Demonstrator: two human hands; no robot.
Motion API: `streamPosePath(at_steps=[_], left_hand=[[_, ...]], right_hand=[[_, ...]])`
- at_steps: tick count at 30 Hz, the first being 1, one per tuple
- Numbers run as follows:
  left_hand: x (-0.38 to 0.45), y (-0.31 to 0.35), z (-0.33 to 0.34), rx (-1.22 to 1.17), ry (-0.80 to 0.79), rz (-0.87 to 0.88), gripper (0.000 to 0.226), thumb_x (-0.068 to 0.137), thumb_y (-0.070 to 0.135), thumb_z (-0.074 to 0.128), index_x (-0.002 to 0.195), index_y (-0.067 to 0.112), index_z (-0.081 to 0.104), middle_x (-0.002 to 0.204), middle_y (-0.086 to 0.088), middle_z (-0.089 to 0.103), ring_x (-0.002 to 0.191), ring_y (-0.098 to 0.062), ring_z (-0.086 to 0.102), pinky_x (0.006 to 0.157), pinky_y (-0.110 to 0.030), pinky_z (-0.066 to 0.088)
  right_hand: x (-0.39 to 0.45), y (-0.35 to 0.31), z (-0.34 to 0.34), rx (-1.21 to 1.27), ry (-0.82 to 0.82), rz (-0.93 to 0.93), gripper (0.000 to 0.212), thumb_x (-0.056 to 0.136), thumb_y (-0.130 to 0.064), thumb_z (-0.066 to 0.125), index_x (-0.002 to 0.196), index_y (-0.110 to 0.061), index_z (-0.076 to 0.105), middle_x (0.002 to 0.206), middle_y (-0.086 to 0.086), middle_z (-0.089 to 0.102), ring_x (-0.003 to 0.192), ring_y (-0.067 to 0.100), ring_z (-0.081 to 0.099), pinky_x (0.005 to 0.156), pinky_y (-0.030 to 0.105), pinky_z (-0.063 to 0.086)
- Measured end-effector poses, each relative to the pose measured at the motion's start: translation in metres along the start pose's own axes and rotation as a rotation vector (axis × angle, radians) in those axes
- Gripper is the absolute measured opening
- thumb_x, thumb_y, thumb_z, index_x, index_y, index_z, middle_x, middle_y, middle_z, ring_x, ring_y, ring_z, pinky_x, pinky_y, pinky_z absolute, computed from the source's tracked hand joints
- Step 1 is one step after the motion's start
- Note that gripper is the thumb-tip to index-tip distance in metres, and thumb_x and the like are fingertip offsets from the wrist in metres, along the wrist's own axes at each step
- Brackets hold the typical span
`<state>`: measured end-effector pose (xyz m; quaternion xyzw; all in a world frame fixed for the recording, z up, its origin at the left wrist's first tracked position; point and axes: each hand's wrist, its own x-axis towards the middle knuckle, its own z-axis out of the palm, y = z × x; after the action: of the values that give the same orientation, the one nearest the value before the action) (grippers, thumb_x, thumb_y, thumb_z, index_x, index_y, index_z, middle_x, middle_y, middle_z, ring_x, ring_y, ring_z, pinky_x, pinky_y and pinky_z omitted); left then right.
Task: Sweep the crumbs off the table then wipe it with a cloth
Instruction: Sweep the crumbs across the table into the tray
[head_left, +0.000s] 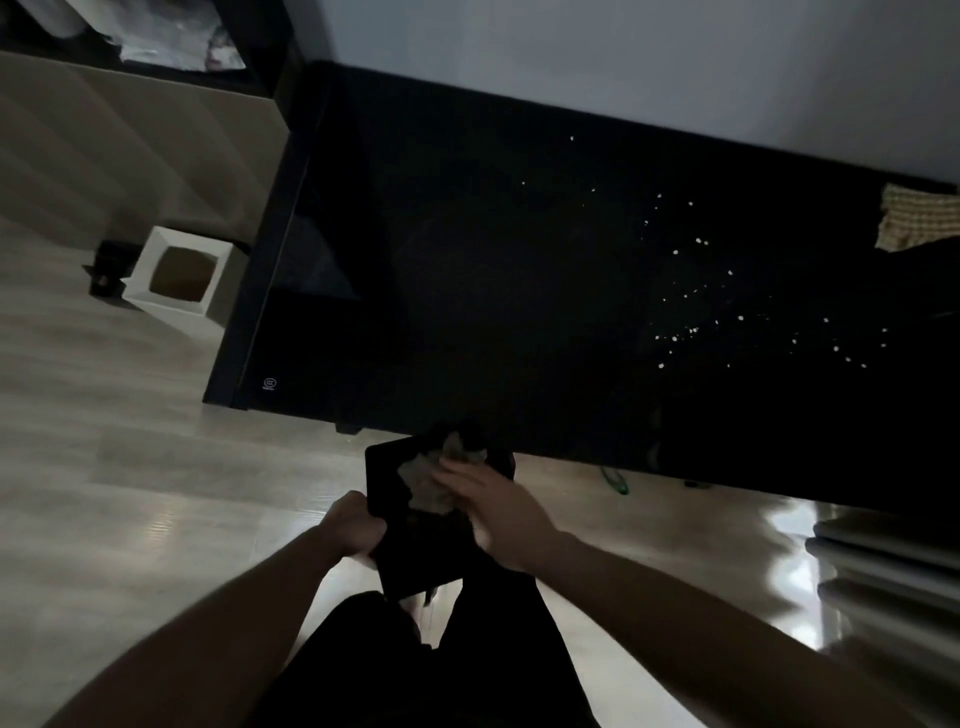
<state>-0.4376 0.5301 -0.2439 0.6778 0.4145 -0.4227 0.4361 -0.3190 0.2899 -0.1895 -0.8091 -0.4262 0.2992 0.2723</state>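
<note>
A black glossy table (493, 270) fills the middle of the head view, with several pale crumbs (691, 291) scattered over its right half. Below the table's near edge, my left hand (356, 527) grips the left side of a flat black tray-like board (395, 551). My right hand (491, 501) presses a crumpled grey-brown cloth (426, 483) onto the board's top. A second, yellowish woven cloth (917, 218) lies at the table's far right edge. The scene is dim and blurred.
A white square bin (182, 270) with a brown liner stands on the wooden floor left of the table, a small dark object beside it. A pale wall runs behind the table. Shiny metal surfaces (883, 571) sit at the right. My dark-clothed legs are below.
</note>
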Motion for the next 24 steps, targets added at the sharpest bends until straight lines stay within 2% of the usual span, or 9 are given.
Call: streamPosePath(at_steps=[3,5,8,12,14,16,20,22,24], left_hand=[[-0.018,0.014,-0.004,-0.028,0.030,-0.014,0.040,0.059,0.011,0.048,0.087,-0.008,0.070,0.079,-0.024,0.075,0.072,-0.039,0.076,0.071,-0.052,0.064],[-0.032,0.024,-0.005,-0.025,0.058,-0.013,0.027,0.068,0.007,0.053,0.086,-0.008,0.069,0.081,-0.021,0.074,0.080,-0.037,0.075,0.071,-0.042,0.064],[-0.036,0.027,-0.004,-0.036,0.101,-0.021,0.007,0.075,0.003,0.058,0.075,0.001,0.064,0.076,-0.015,0.067,0.090,-0.038,0.074,0.065,-0.033,0.051],[-0.035,0.029,-0.005,-0.068,0.101,-0.051,0.015,0.076,0.005,0.059,0.085,-0.004,0.067,0.080,-0.015,0.069,0.086,-0.034,0.073,0.066,-0.032,0.053],[-0.032,0.029,-0.006,-0.099,0.090,-0.060,0.028,0.069,0.010,0.057,0.089,-0.007,0.069,0.082,-0.018,0.074,0.081,-0.034,0.074,0.072,-0.039,0.061],[-0.030,0.031,-0.006,-0.090,0.103,-0.068,0.027,0.072,0.009,0.058,0.091,-0.007,0.070,0.084,-0.020,0.074,0.085,-0.035,0.074,0.072,-0.038,0.060],[-0.028,0.034,-0.002,-0.042,0.145,-0.093,0.007,0.081,0.008,0.060,0.076,0.004,0.063,0.080,-0.017,0.069,0.081,-0.032,0.070,0.058,-0.028,0.044],[-0.024,0.033,-0.001,-0.006,0.148,-0.100,0.011,0.080,0.013,0.062,0.069,0.009,0.061,0.081,-0.018,0.072,0.083,-0.031,0.072,0.056,-0.026,0.044],[-0.022,0.035,-0.001,0.034,0.127,-0.098,0.016,0.079,0.014,0.062,0.063,0.012,0.058,0.070,-0.009,0.068,0.072,-0.025,0.068,0.052,-0.023,0.043]], right_hand=[[-0.004,-0.015,0.000,0.140,0.009,0.028,0.059,0.100,-0.008,0.054,0.156,-0.025,0.045,0.164,-0.005,0.040,0.153,0.013,0.033,0.126,0.034,0.027],[0.006,-0.016,-0.012,0.227,0.131,0.103,0.053,0.103,-0.008,0.050,0.153,-0.026,0.049,0.159,-0.006,0.048,0.149,0.010,0.040,0.124,0.034,0.031],[0.032,-0.003,-0.054,0.287,0.315,0.211,0.045,0.106,-0.014,0.046,0.150,-0.020,0.053,0.151,-0.004,0.057,0.139,0.007,0.051,0.119,0.032,0.039],[0.076,0.028,-0.133,0.273,0.477,0.290,0.043,0.107,-0.014,0.048,0.150,-0.012,0.052,0.148,0.003,0.059,0.134,0.005,0.051,0.116,0.023,0.039],[0.101,0.051,-0.170,0.251,0.549,0.370,0.045,0.107,-0.014,0.049,0.152,-0.014,0.049,0.148,0.004,0.059,0.132,0.003,0.050,0.113,0.020,0.037],[0.126,0.078,-0.206,0.213,0.619,0.428,0.046,0.107,-0.014,0.049,0.153,-0.017,0.049,0.149,0.003,0.058,0.133,0.006,0.051,0.115,0.023,0.036],[0.174,0.133,-0.260,0.052,0.719,0.522,0.049,0.106,-0.015,0.045,0.155,-0.025,0.045,0.159,-0.001,0.047,0.147,0.016,0.043,0.125,0.035,0.029],[0.195,0.162,-0.276,-0.024,0.749,0.600,0.051,0.107,-0.013,0.041,0.157,-0.022,0.042,0.165,0.003,0.038,0.153,0.023,0.034,0.128,0.039,0.023],[0.214,0.185,-0.281,-0.064,0.716,0.708,0.053,0.107,-0.013,0.038,0.160,-0.020,0.036,0.167,0.010,0.032,0.155,0.029,0.027,0.129,0.044,0.017]])
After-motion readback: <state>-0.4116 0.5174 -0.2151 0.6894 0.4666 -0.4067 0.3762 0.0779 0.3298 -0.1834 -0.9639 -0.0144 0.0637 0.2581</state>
